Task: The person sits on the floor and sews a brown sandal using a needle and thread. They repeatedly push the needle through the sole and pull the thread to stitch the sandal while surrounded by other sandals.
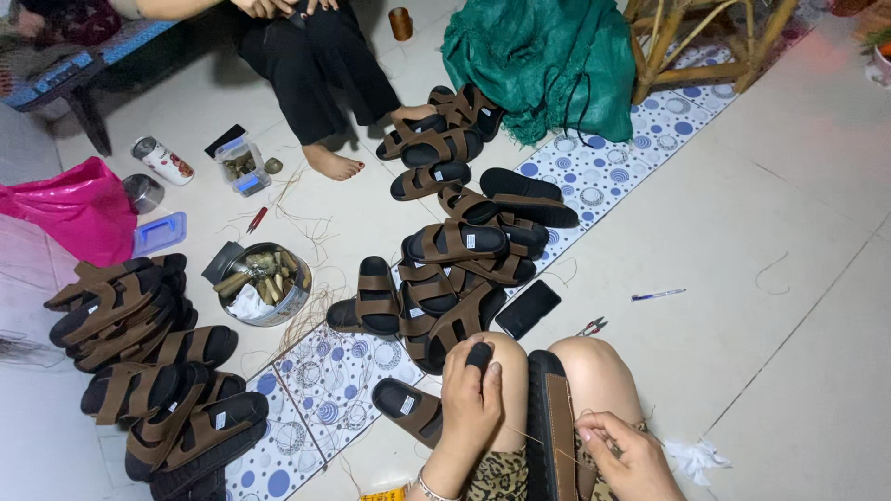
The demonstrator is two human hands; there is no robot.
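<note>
Left hand (471,401) atop sandal (549,422)

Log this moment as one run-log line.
left hand: grips sandal toe | right hand: pulls thread | sandal: on lap | phone: floor

A pink bag (79,206) lies on the floor near a blue lid (160,233). A round tin (264,284) holds small bits. A black phone (527,309) lies near a pen (658,295). A green cloth (543,60) sits by a wooden stool (710,42).
</note>
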